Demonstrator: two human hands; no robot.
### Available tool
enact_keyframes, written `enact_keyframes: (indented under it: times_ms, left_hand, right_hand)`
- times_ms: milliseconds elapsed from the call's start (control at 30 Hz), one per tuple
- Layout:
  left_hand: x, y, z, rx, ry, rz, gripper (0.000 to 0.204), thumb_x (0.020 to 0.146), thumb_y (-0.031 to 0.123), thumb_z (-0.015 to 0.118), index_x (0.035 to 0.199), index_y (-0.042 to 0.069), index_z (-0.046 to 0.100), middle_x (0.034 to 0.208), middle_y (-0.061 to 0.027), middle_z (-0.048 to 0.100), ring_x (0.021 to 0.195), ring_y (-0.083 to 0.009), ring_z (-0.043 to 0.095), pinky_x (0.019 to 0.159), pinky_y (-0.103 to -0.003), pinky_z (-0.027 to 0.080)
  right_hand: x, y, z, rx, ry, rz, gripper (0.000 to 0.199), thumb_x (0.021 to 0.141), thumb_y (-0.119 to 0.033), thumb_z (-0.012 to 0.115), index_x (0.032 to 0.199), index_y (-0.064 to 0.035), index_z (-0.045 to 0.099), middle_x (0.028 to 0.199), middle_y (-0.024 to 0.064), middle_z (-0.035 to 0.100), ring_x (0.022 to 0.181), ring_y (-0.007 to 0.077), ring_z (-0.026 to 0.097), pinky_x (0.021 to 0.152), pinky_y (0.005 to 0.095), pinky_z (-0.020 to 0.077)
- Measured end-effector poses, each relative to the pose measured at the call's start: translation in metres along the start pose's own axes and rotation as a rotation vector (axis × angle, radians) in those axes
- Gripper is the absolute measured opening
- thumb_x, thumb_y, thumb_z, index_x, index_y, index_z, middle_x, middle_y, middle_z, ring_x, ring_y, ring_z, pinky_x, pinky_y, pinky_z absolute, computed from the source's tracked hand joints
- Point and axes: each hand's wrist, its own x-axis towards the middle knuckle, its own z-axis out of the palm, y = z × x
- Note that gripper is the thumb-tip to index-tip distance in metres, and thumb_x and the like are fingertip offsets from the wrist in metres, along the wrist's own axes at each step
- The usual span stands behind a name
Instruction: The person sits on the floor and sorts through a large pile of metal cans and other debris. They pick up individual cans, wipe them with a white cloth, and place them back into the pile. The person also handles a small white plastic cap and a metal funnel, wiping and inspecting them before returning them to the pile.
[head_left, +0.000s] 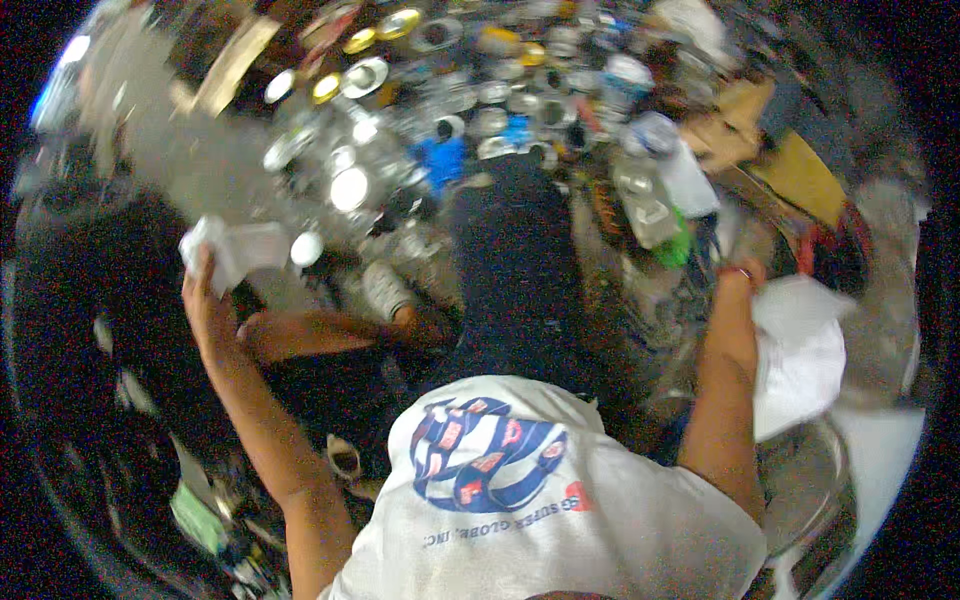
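Observation:
My left hand (203, 283) is raised at the left, its fingers closed on a whitish, partly see-through piece (232, 252) that looks like thin plastic. Motion blur hides its exact kind. Out to the right, my right hand (745, 268) is beside a large white sheet-like piece (800, 345), perhaps a bag. Whether the fingers grip it is smeared by motion. Near that hand lie a clear plastic container (645, 205) and a green piece (675, 243).
Heaped ahead are several cans and tins (490, 120), a blue piece (440, 160) and cardboard (735, 120). A round-rimmed bin or bucket (835, 470) stands at the lower right. Dark sacks (90, 290) fill the left side. My bent leg and shoe (388, 292) reach in between.

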Motion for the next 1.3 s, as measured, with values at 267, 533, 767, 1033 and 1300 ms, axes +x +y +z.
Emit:
enact_keyframes:
  times_ms: [267,533,767,1033,1300]
  left_hand:
    - [-0.059,-0.02,0.038,-0.181,0.007,-0.019,0.033,0.097,0.02,0.076,0.125,0.004,0.068,0.115,-0.0053,0.074,0.102,-0.017,0.07,0.088,-0.035,0.057]
    - [-0.051,0.0,0.15,-0.222,-0.339,-0.145,0.046,0.1,0.02,0.071,0.141,0.003,0.059,0.128,-0.01,0.07,0.116,-0.0213,0.067,0.1,-0.034,0.053]
    - [-0.064,0.059,0.193,-0.579,-0.573,0.025,0.057,0.1,0.011,0.069,0.152,0.007,0.049,0.139,-0.0118,0.063,0.125,-0.0245,0.064,0.108,-0.039,0.05]
    - [-0.057,-0.038,0.18,-0.78,-0.582,-0.385,0.053,0.103,0.024,0.066,0.15,0.005,0.048,0.135,-0.0107,0.066,0.123,-0.0277,0.065,0.104,-0.04,0.054]
    - [-0.023,-0.103,0.206,-0.442,-0.409,-0.328,0.047,0.1,0.02,0.07,0.141,0.004,0.055,0.127,-0.0103,0.069,0.115,-0.0257,0.068,0.098,-0.04,0.056]
  right_hand:
    - [-0.033,-0.079,-0.047,0.855,0.1,0.191,0.039,0.096,-0.024,0.074,0.124,0.0022,0.068,0.112,0.0122,0.074,0.099,0.0281,0.07,0.09,0.044,0.0577]
    - [-0.218,-0.348,-0.05,0.908,-0.366,-0.583,0.043,0.1,-0.017,0.073,0.137,-0.0007,0.058,0.125,0.0137,0.071,0.117,0.0226,0.066,0.1,0.0351,0.0542]
    - [-0.34,-0.491,-0.043,1.104,-1.135,-0.581,0.092,0.089,-0.049,0.084,0.154,-0.0015,0.038,0.136,0.0251,0.063,0.113,0.0285,0.068,0.091,0.0407,0.0594]
    - [-0.398,-0.5,0.027,1.145,-1.294,-0.407,0.055,0.088,-0.004,0.078,0.137,-0.0084,0.054,0.124,0.0185,0.069,0.104,0.0251,0.071,0.085,0.0397,0.0599]
    - [-0.223,-0.343,-0.029,0.379,-0.284,-0.721,0.088,0.08,-0.026,0.091,0.151,-0.008,0.042,0.149,0.0253,0.05,0.141,0.0422,0.047,0.117,0.0497,0.0401]
